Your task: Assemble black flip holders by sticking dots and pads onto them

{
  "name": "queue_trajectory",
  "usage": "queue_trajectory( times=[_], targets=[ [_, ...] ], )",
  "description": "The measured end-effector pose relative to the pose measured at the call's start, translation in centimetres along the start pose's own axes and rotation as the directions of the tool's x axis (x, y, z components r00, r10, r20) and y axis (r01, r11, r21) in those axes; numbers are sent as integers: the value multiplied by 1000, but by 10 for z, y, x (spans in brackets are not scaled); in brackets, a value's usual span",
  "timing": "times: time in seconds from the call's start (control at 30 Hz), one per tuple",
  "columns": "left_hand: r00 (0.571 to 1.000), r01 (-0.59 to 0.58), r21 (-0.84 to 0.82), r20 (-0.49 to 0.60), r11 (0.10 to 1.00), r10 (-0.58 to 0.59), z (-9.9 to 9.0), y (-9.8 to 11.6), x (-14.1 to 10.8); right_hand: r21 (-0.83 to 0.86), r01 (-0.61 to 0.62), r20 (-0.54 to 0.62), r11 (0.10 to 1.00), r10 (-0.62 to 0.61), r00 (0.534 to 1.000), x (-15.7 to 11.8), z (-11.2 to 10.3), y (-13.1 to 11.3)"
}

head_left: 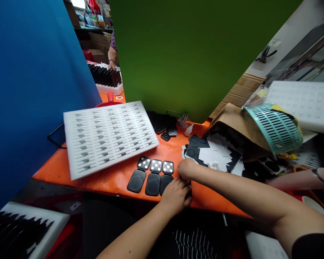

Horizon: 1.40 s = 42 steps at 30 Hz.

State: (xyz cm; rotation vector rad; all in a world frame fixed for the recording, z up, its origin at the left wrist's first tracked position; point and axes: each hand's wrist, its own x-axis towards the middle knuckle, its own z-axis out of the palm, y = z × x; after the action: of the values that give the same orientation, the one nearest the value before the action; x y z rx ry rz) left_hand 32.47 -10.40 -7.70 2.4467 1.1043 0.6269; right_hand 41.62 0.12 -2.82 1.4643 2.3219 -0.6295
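Note:
Three black hinged cases lie unfolded in a row on the orange table (102, 181), each with a white-dotted square part above a plain black part, such as the left case (136, 181) and the middle case (152, 184). My left hand (175, 196) rests beside the third case (168, 167), its fingers bent over a dark piece at the table's front edge. My right hand (187, 169) is closed just above it, fingers curled down onto the same dark piece. The piece is mostly hidden by both hands.
A white foam tray (110, 136) with slots stands left. Paper and black sheets (214, 153), a carton (229, 122) and a teal basket (275, 126) are right. A small bottle (188, 130) stands behind. Another person's arm (299, 179) reaches in at right.

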Motion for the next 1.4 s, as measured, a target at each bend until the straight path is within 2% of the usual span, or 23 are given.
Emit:
queue_trajectory(
  times=[0.13,0.23,0.33,0.43,0.53,0.87,0.97,1.03,1.1,1.17,1.23,1.4],
  targets=[
    [1000,-9,-2,7,1000,9,0,0,1,-275,21,85,961,3,996,-15,-14,2],
    [1000,-9,1,4,1000,9,2,-1,1,-284,67,83,957,-45,996,-27,-23,9],
    [1000,1,7,-5,1000,-1,4,-1,0,-276,149,31,949,-146,989,-34,-29,20],
    [1000,1,11,-10,1000,-1,7,-2,0,-283,238,6,929,-246,969,-37,-27,30],
    [1000,0,17,-12,1000,0,8,-2,0,-297,267,-8,917,-282,959,-36,-19,35],
    [1000,7,-7,-9,1000,-7,6,0,0,-146,154,-143,977,-175,974,-33,6,34],
    [1000,7,-9,-2,1000,-7,4,0,0,122,92,-244,988,-60,968,-38,19,38],
    [1000,12,-6,-1,1000,-12,4,1,0,361,95,-309,928,23,951,-42,29,44],
    [1000,13,-3,1,1000,-13,3,1,0,484,138,-360,864,53,931,-45,36,49],
    [1000,16,1,8,1000,-16,3,2,1,478,186,-401,858,25,916,-46,39,50],
    [1000,18,4,13,1000,-18,2,2,1,406,207,-408,890,-27,913,-45,38,48],
    [1000,16,8,8,1000,-16,1,3,2,267,137,-346,954,-37,937,-37,28,40]
  ],
)
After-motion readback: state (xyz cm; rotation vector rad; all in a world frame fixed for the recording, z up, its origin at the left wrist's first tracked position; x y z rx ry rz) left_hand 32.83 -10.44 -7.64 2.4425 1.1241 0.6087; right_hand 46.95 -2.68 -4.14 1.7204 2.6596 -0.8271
